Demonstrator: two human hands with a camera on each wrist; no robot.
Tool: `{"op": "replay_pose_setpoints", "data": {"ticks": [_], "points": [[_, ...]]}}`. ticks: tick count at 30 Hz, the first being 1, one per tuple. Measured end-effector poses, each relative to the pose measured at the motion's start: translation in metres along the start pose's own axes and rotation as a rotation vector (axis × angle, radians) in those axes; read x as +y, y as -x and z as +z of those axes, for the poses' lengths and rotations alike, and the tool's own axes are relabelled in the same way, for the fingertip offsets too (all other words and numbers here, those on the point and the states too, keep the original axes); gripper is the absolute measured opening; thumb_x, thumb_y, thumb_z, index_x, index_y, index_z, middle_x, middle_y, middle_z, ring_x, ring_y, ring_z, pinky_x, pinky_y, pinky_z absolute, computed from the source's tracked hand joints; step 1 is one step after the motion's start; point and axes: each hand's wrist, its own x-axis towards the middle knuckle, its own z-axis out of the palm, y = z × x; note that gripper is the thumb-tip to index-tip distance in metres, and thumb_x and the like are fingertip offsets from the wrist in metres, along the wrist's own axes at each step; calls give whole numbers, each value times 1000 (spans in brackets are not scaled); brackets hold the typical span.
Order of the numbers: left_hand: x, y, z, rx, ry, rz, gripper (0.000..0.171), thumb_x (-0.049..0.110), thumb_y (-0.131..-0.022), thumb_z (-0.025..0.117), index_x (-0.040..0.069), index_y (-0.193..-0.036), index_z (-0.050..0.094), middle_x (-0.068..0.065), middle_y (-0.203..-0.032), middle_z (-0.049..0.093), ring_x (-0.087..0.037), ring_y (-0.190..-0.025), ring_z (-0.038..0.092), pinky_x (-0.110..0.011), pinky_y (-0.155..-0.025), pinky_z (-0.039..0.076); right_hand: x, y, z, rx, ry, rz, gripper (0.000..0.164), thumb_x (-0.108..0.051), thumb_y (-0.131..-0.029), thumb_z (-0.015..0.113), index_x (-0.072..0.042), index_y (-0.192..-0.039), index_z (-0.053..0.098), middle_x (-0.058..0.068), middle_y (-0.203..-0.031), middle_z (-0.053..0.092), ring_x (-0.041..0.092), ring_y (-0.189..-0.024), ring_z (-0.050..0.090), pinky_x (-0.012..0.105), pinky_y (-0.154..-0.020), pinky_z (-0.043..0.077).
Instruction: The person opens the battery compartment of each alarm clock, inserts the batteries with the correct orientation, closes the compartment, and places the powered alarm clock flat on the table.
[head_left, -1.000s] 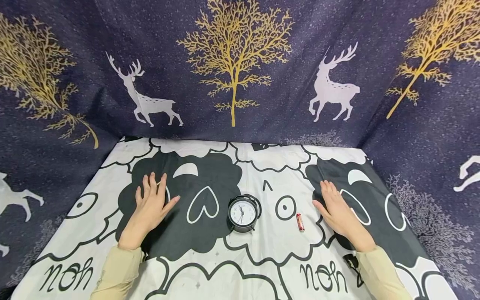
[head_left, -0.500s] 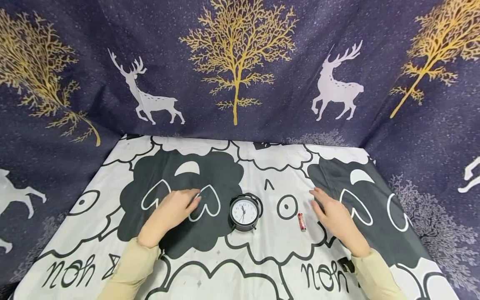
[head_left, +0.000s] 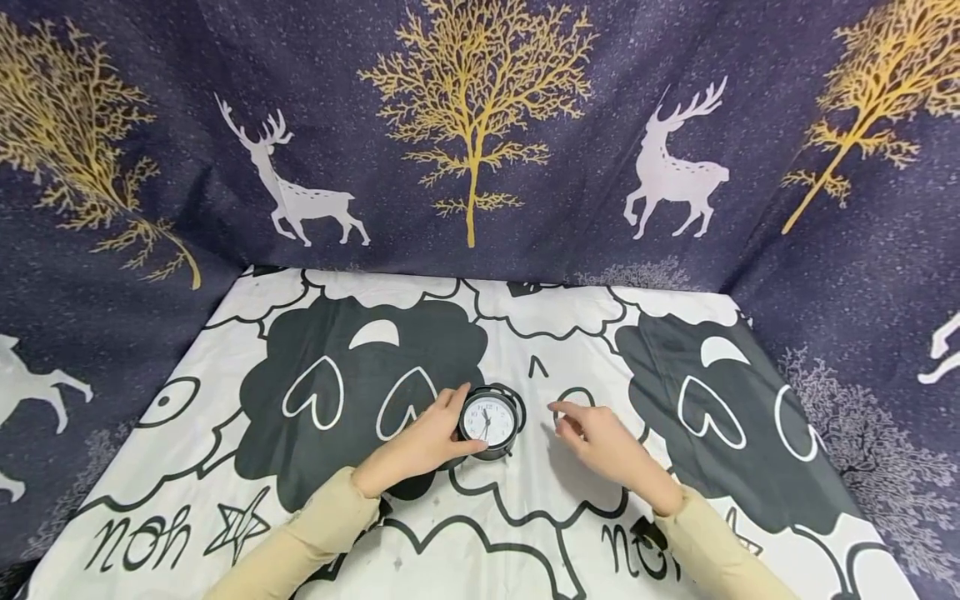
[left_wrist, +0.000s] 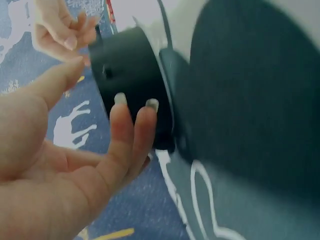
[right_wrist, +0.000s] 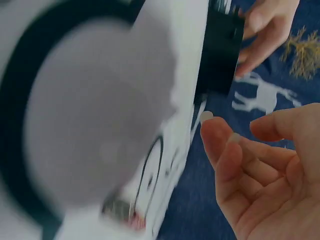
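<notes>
A round black alarm clock [head_left: 487, 421] with a white dial stands on the patterned cloth, facing the person. My left hand [head_left: 426, 437] holds it at its left side, thumb at the lower front edge and fingertips against the black casing [left_wrist: 132, 70], as the left wrist view shows. To the right of the clock, my right hand [head_left: 600, 442] hovers apart from it, fingers loosely bent, holding nothing. A small red battery [right_wrist: 125, 214] lies blurred on the cloth in the right wrist view; in the head view the right hand hides it.
A black-and-white cartoon cloth [head_left: 420, 542] covers the table. Behind and at both sides hangs a dark blue curtain [head_left: 555, 225] with golden trees and white deer.
My left hand has come rightward from the cloth to the clock and taken hold of it. My right hand has moved left toward the clock, over the battery. The clock has stayed in place.
</notes>
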Motion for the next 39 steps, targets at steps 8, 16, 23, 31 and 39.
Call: {"op": "replay_pose_setpoints", "data": {"ticks": [8,16,23,31,39], "points": [[-5,-1,7,25,86,7,89,33,-67,80,1,-137,36,-23,-126,45,-32,-106,53,-44,-84,45,-19,-11,20,-12,-166,-36,36,-5,-82,61,0,-117,59,12,-105,65,10,-74,65,17,-62,49],[-4,-2,14,84,48,20,84,29,-62,84,1,-131,44,-18,-117,48,-27,-100,55,-43,-84,46,-22,-16,30,-111,-303,-47,59,0,-79,66,2,-133,43,18,-121,57,17,-82,66,16,-69,51],[-2,-2,19,160,-14,38,79,34,-61,83,0,-124,49,-14,-105,57,-25,-95,59,-40,-80,48,-21,-18,36,-119,-314,-50,65,-4,-77,70,3,-134,41,12,-102,65,13,-78,66,17,-69,51],[4,-2,19,161,53,-15,84,29,-62,83,-7,-127,45,-22,-113,56,-32,-104,58,-41,-85,47,-21,-19,38,-89,-263,-57,62,-8,-76,71,2,-132,45,12,-109,62,12,-79,66,18,-69,51],[10,4,12,162,64,-28,82,27,-63,83,-3,-128,45,-20,-111,55,-31,-102,58,-41,-82,48,-26,-17,30,-63,-286,-83,59,-9,-78,70,1,-131,46,13,-112,61,14,-78,66,17,-67,51]]}}
